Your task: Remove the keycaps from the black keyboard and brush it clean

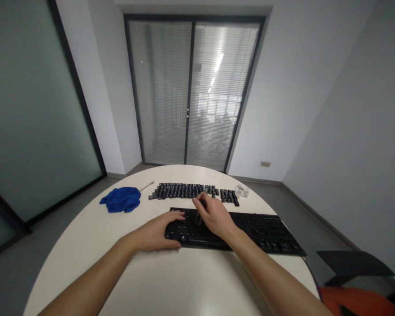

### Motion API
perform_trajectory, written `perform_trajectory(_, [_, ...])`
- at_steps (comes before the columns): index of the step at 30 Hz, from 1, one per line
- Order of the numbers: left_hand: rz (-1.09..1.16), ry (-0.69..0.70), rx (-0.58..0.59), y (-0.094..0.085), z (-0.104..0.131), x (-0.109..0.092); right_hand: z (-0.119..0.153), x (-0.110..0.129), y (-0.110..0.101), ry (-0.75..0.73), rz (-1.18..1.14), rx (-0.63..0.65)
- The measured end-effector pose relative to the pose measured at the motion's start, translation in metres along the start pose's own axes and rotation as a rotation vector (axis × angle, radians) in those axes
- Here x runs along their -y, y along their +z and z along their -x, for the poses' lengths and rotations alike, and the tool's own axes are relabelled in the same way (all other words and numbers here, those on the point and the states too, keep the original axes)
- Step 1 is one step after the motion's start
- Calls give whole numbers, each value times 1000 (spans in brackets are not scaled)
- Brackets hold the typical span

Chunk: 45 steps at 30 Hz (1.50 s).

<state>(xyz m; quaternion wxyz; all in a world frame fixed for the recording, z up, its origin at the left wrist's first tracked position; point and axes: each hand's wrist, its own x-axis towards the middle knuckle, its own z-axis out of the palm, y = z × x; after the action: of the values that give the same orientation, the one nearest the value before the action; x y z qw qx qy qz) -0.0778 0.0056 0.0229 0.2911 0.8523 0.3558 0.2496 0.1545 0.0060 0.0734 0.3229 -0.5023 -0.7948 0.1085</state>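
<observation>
A black keyboard [250, 226] lies across the table in front of me, with many of its keycaps off. My left hand [161, 230] grips its left end, thumb along the front edge and fingers over the top. Above the left half of the board, my right hand [213, 215] is closed in a pinch on a wire keycap puller [198, 218]. The puller's wire loop points down at the key area; its upper part is hidden by my fingers. Behind the keyboard, loose black keycaps [181, 191] stand in rows that follow a keyboard layout.
A crumpled blue cloth [121, 199] lies at the left of the round white table [145, 281], beside a thin light-coloured brush or stick [147, 185]. A small clear plastic item [242, 190] rests at the back right. An orange chair [355, 300] with a black armrest stands at right.
</observation>
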Motion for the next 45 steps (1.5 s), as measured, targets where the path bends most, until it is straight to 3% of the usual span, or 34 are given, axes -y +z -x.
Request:
perform_trajectory(2, [57,-31,-99,-5,-2,-1,0,3,14,-6,-118,5])
perform_trajectory(6, [154,-42,-331,-11,-7,-8,9,0,37,-65,-270,140])
perform_trajectory(13, [230,101,-279,7,-15,-20,13,-7,49,-212,-179,282])
perform_trajectory(17, [299,88,-319,16,-19,-25,14,-8,51,-237,-105,332])
perform_trajectory(24, [380,-202,-509,-4,-17,-22,17,-7,49,-225,-203,244])
perform_trajectory(31, [272,-198,-624,-21,-13,-15,15,-13,50,-310,-192,297])
perform_trajectory(37, [159,-261,-520,-24,-9,-8,14,-11,49,-373,-190,314])
perform_trajectory(45, [59,-351,-491,-22,-9,-5,13,-11,48,-370,-194,319])
